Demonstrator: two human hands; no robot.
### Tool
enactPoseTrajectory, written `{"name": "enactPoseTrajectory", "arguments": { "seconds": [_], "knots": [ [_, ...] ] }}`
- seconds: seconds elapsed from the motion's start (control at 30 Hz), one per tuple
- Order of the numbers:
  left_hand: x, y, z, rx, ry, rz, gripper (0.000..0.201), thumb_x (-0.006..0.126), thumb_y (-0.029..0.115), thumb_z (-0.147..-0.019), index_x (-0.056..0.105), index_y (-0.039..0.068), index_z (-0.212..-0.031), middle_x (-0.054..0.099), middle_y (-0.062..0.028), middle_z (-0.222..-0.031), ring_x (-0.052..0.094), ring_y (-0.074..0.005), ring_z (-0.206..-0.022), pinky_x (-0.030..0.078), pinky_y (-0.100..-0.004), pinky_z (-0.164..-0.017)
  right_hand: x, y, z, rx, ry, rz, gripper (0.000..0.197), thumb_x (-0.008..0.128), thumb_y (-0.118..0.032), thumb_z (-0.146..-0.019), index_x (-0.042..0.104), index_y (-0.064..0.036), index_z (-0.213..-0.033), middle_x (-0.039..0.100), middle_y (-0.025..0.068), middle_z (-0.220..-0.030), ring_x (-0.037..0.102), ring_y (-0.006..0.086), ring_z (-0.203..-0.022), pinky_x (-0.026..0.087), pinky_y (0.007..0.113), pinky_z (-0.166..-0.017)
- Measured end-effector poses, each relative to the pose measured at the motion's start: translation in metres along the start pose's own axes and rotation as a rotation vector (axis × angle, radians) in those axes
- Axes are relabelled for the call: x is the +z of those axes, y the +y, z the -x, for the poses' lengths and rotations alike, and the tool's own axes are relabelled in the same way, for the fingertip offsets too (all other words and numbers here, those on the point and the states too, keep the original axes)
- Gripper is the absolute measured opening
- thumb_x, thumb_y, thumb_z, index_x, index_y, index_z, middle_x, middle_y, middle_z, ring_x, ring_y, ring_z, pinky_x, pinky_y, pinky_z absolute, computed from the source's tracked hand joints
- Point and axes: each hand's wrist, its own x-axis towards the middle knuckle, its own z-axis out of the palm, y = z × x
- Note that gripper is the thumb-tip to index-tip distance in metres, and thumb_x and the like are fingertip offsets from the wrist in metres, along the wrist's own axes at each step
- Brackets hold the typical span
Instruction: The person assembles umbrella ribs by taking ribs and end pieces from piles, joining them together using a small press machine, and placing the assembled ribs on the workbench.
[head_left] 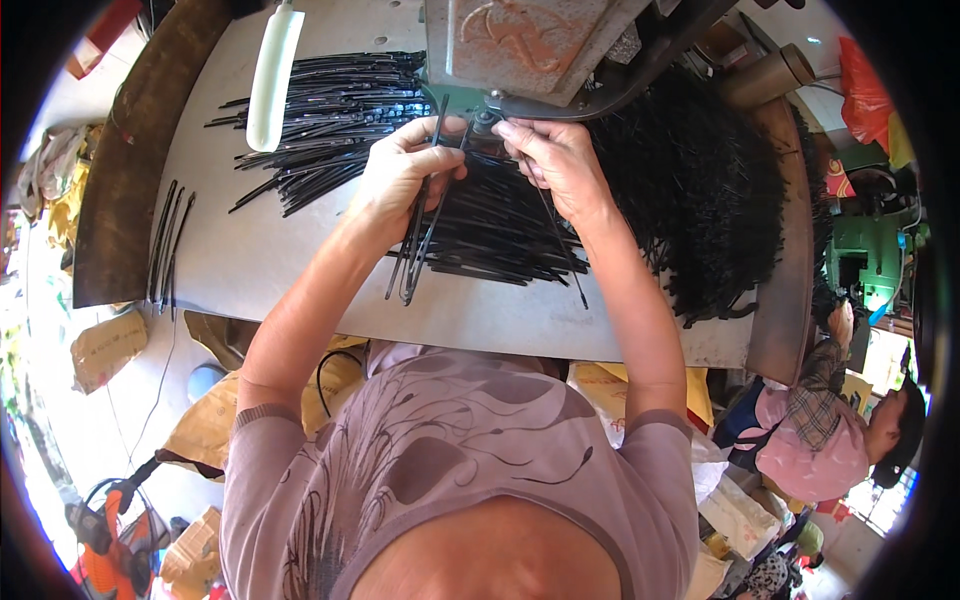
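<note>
My left hand (400, 168) is closed on several thin black rods, which look like umbrella ribs (417, 250). They hang down toward the table's near edge, with one end poking up above the thumb. My right hand (560, 165) pinches close to a small round metal part (484, 122) under the machine head. A slim black rib (566, 250) slants down from its fingers. Both hands work just below a grey metal press (530, 45) with an umbrella-shaped mark on it. What lies between the right fingertips is mostly hidden.
Black rods are heaped at left (330, 130), beneath my hands (500, 225), and in a dense mass at right (690, 180). A few lie apart (168, 245). A pale handle (275, 85) hangs at upper left. Another person (820, 430) sits at right; bags and cardboard surround the metal-topped table (320, 270).
</note>
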Motion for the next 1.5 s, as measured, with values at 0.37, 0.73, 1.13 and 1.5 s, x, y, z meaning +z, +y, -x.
{"name": "enactPoseTrajectory", "arguments": {
  "seconds": [0.37,0.73,1.13,1.5],
  "knots": [
    [0.006,0.000,0.001,-0.018,-0.061,0.059,0.030,0.058,0.003,-0.074,0.056,0.006,-0.103,0.056,-0.0044,-0.066,0.041,-0.0023,-0.042,0.030,-0.0143,-0.036,0.001,0.002,0.001,-0.078,-0.001,0.021,0.018,0.056,-0.016,-0.081,0.059,0.0013,-0.083,0.046,-0.0035,-0.058,0.033,-0.0001,-0.042,0.022,0.014,-0.035],
    [0.004,-0.001,0.000,-0.009,-0.045,0.031,0.030,0.057,0.002,-0.074,0.055,0.005,-0.104,0.055,-0.0042,-0.066,0.040,-0.0029,-0.042,0.029,-0.0147,-0.035,0.004,0.002,-0.001,-0.091,-0.013,0.032,0.015,0.056,-0.016,-0.081,0.059,-0.0009,-0.080,0.045,-0.0041,-0.057,0.032,-0.0001,-0.041,0.022,0.014,-0.036],
    [0.008,-0.002,-0.001,-0.013,-0.014,0.029,0.025,0.057,0.002,-0.072,0.055,0.002,-0.097,0.055,-0.0054,-0.065,0.041,-0.0047,-0.043,0.028,-0.0165,-0.036,0.004,0.005,-0.003,-0.040,0.005,0.017,0.015,0.056,-0.017,-0.081,0.058,-0.0020,-0.080,0.046,-0.0045,-0.058,0.034,-0.0002,-0.042,0.023,0.013,-0.036],
    [0.005,-0.008,0.001,-0.052,-0.070,-0.055,0.013,0.058,0.016,-0.080,0.053,0.007,-0.074,0.054,-0.0014,-0.061,0.039,-0.0026,-0.040,0.028,-0.0154,-0.035,0.005,0.001,0.012,0.049,-0.041,-0.173,0.016,0.056,-0.014,-0.080,0.057,0.0012,-0.079,0.050,0.0018,-0.061,0.039,0.0025,-0.045,0.027,0.015,-0.036]
  ]
}}
